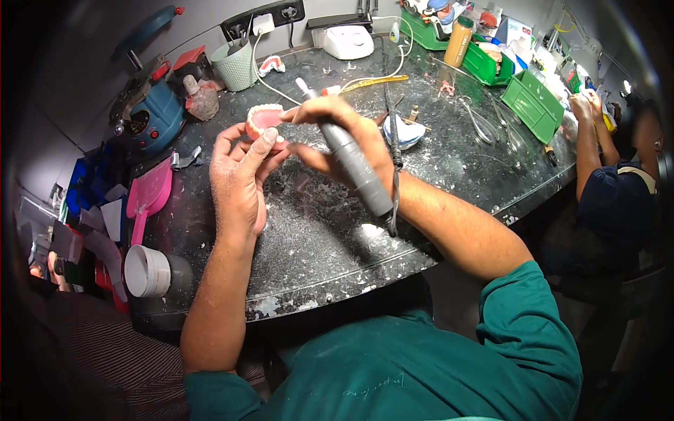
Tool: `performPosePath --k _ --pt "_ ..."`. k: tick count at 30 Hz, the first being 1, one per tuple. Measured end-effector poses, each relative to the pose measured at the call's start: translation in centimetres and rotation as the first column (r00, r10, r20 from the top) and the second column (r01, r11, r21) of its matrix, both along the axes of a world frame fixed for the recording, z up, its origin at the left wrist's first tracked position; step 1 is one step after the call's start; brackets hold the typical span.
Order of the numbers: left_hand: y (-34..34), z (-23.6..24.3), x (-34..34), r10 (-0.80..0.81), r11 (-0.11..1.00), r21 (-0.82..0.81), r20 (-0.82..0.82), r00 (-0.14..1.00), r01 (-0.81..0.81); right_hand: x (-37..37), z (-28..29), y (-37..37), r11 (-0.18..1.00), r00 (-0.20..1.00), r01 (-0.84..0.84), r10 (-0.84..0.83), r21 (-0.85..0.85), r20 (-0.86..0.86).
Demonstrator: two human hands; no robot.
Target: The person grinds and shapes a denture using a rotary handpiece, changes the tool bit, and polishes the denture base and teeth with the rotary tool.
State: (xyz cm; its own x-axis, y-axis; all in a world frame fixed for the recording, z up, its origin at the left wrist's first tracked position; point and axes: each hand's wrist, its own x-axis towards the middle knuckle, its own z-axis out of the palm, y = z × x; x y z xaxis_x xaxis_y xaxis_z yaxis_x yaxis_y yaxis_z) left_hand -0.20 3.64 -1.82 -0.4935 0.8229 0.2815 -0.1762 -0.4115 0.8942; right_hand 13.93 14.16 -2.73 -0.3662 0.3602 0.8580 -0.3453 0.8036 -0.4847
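Observation:
My left hand (235, 172), dusted with pale powder, pinches a pink denture (263, 121) with pale teeth along its rim. The thumb lies over the denture's near side. My right hand (372, 144) is wrapped round a dark grey rotary handpiece (357, 172), whose cord runs beside the wrist. The tool slants, its pale tip (302, 83) pointing up and left beyond the denture, apart from it. My right fingertips reach close to the denture; whether they touch it I cannot tell. Beneath both hands lies the powder-covered black worktop (302, 238).
On the left are a pink dustpan (152, 189), a white tub (146, 271) and a blue machine (158, 116). A woven basket (235, 67) and white control box (349, 42) stand behind. Green bins (533, 105) line the right, near another person's arms (591, 140).

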Motion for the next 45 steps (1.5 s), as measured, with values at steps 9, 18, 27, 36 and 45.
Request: performPosePath --k 9,18,27,36,45 --pt "-0.3 0.7 0.7 -0.043 0.999 -0.037 -0.237 0.97 0.035 0.0 0.1 0.3 0.952 0.987 -0.159 0.148 -0.26 -0.061" --pt "-1.0 0.6 -0.2 0.218 0.976 0.138 -0.642 0.735 -0.169 -0.3 0.7 -1.1 0.913 0.96 -0.259 0.209 -0.315 -0.184" --pt "-0.2 -0.6 -2.0 0.308 0.951 0.176 -0.629 0.713 -0.256 -0.1 0.2 -0.2 0.996 0.99 -0.021 0.009 -0.085 -0.143" --pt "0.5 -1.2 -0.9 0.224 0.975 0.121 -0.59 0.775 -0.189 0.9 -0.1 0.3 0.988 0.989 -0.097 0.082 -0.124 -0.122" --pt "0.1 -1.1 -1.1 0.083 0.997 0.04 -0.511 0.856 -0.073 0.1 0.0 0.4 0.981 0.989 -0.063 0.036 -0.186 -0.145"
